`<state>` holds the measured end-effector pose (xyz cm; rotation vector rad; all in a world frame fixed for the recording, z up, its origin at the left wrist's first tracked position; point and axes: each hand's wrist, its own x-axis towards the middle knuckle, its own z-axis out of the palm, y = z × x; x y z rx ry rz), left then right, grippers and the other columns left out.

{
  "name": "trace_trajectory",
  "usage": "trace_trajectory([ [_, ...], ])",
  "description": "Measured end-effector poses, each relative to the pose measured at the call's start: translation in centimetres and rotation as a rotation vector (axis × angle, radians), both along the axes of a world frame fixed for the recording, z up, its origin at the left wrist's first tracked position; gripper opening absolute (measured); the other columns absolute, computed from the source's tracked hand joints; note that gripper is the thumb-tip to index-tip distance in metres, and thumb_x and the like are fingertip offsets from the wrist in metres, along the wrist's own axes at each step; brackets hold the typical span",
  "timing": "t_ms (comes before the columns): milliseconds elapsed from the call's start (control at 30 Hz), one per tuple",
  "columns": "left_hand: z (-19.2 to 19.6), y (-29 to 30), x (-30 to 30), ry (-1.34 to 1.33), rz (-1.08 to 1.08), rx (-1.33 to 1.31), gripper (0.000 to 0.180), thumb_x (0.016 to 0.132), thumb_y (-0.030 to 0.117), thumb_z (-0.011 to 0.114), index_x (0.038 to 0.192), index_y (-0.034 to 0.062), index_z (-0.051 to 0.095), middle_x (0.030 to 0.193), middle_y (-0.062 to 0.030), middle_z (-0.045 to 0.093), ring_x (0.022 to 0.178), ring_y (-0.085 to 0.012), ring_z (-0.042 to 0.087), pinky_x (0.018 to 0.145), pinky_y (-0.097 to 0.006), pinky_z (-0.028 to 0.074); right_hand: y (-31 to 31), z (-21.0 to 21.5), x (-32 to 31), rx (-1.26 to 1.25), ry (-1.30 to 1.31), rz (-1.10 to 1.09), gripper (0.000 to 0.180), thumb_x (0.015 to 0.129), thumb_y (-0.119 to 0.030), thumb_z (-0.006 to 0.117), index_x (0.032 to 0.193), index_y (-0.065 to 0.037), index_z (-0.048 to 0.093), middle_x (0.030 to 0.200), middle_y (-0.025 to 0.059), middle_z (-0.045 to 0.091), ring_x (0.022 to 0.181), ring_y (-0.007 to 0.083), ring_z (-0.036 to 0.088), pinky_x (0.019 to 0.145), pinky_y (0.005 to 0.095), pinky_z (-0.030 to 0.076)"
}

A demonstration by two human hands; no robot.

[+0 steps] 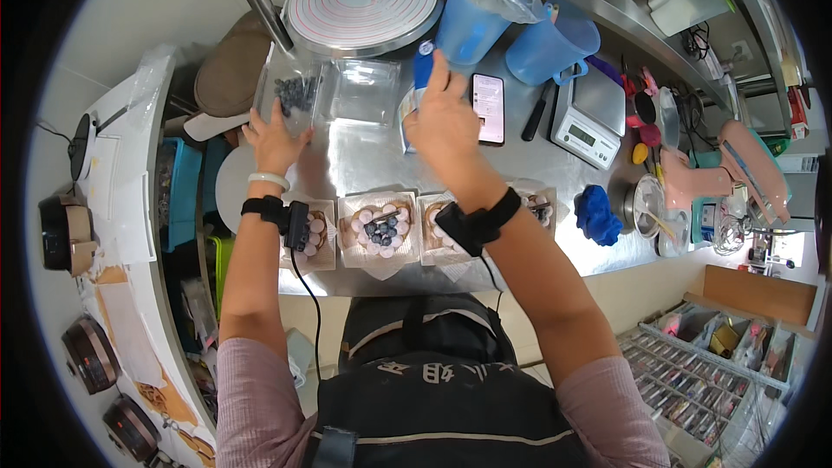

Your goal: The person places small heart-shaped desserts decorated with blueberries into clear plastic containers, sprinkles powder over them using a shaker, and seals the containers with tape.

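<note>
My left hand (277, 142) is spread open at the near edge of a clear plastic box of blueberries (296, 94). A second clear plastic box (367, 92) lies to its right. My right hand (445, 121) is closed around the right side of a blue and white carton (422, 71), with the index finger stretched up along it; the hand hides much of the carton. In front of my arms stand several small tarts in paper-lined clear boxes. One tart (381, 230) has pale lilac cream dollops with blueberries in its middle. My right wrist partly covers another tart (436, 225).
A phone (489, 110), a black-handled tool (536, 115) and a digital scale (588, 128) lie to the right. Behind them stand two blue jugs (555, 43) and a round turntable (362, 4). A blue cloth (598, 215), a bowl (646, 206) and a pink mixer (702, 175) are farther right.
</note>
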<state>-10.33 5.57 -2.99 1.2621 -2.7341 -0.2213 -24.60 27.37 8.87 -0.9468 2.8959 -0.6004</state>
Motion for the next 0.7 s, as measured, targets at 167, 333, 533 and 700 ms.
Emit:
trace_trajectory([
  [167, 3.3, 3.2, -3.4, 0.152, -0.335, -0.099, 0.068, 0.065, 0.031, 0.071, 0.122, 0.0058, 0.043, 0.129, -0.0213, 0.034, 0.121, -0.0387, 0.030, 0.100, -0.045, 0.026, 0.9, -0.6, -2.7, -0.007, 0.070, -0.095, 0.080, 0.067, -0.014, 0.061, 0.133, -0.005, 0.018, 0.108, 0.0231, 0.043, 0.077, 0.0356, 0.059, 0.066, 0.0403, 0.051],
  [333, 1.0, 6.9, -6.9, 0.085, -0.849, -0.193, 0.052, 0.059, 0.018, 0.071, 0.105, 0.0023, 0.052, 0.105, -0.0133, 0.052, 0.099, -0.0288, 0.050, 0.086, -0.039, 0.040, 1.4, 0.5, -3.0, 0.019, 0.041, -0.112, 0.082, 0.065, -0.024, 0.069, 0.130, -0.003, 0.024, 0.105, 0.0227, 0.046, 0.086, 0.0356, 0.057, 0.072, 0.0414, 0.049],
  [533, -0.9, 7.8, -8.5, -0.001, -0.843, -0.182, 0.021, 0.066, 0.010, 0.063, 0.084, 0.0040, 0.055, 0.088, -0.0093, 0.055, 0.083, -0.0250, 0.055, 0.071, -0.035, 0.046, 5.7, 3.3, 1.1, -0.431, 0.147, 0.122, 0.063, 0.071, -0.021, 0.069, 0.119, 0.005, 0.038, 0.110, 0.0229, 0.046, 0.099, 0.0370, 0.047, 0.083, 0.0419, 0.039],
  [700, 7.4, 9.9, -4.8, 0.379, -0.889, -0.012, 0.008, 0.070, 0.002, 0.054, 0.077, 0.0029, 0.056, 0.080, -0.0146, 0.055, 0.078, -0.0316, 0.055, 0.064, -0.037, 0.045, 11.8, 4.8, 4.7, -0.482, 0.018, 0.032, 0.040, 0.073, -0.014, 0.066, 0.107, 0.001, 0.051, 0.101, 0.0179, 0.053, 0.090, 0.0325, 0.053, 0.075, 0.0355, 0.044],
])
